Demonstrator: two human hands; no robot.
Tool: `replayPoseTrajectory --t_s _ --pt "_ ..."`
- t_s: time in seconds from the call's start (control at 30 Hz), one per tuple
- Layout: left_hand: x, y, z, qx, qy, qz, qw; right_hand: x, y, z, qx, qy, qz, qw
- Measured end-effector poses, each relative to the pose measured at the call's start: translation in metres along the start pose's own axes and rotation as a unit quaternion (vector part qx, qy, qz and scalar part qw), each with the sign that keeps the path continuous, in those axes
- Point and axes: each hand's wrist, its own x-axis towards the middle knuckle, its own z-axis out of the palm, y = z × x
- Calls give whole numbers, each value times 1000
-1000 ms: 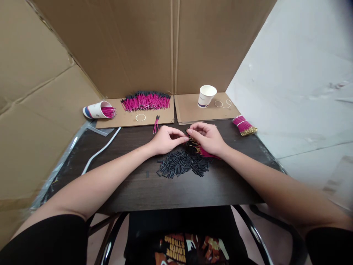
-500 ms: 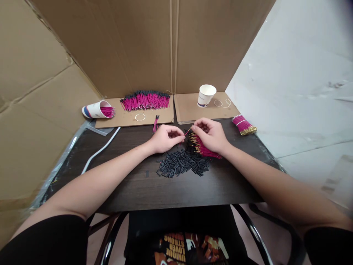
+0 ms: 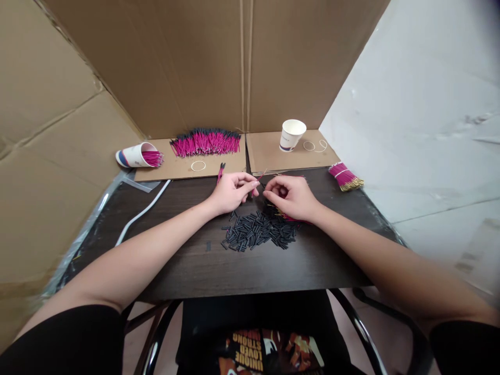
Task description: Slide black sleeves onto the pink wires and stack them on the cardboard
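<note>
My left hand [image 3: 233, 194] is closed in a pinch on a thin magenta wire [image 3: 261, 176], whose tip points up to the right. Just right of it, my right hand [image 3: 292, 197] has its thumb and forefinger together at a small dark piece, perhaps a black sleeve. Under the right hand lie magenta wires with gold tips, mostly hidden by it. Many short black sleeves [image 3: 255, 230] form a loose pile on the dark table [image 3: 234, 273] below both hands. A few magenta wires with black ends [image 3: 221, 172] lie beyond my left hand.
Black-ended magenta wires [image 3: 207, 142] are heaped on cardboard [image 3: 156, 174] at the back left. A tipped cup [image 3: 133, 155] holds more wires. An upright cup [image 3: 292, 135] stands back right, near rubber bands [image 3: 309, 146]. A banded wire bundle [image 3: 344, 175] lies at the right edge.
My right hand has moved slightly left and down, off the wire and over the wires on the table. The wire in my left hand now points more upward.
</note>
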Motion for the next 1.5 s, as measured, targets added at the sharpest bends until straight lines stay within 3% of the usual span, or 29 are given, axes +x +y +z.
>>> replayPoseTrajectory --t_s 0.23,0.93,1.27,1.5 --pt "-4 1 4 21 -33 -7 999 4 0 2 141 39 69 987" --pt "-12 10 7 102 -59 67 991 5 -3 0 183 48 96 977" --pt "-16 20 14 47 -71 -8 996 4 -8 3 171 82 92 977" --pt "-12 10 10 27 -66 -9 997 5 -4 0 200 67 100 972"
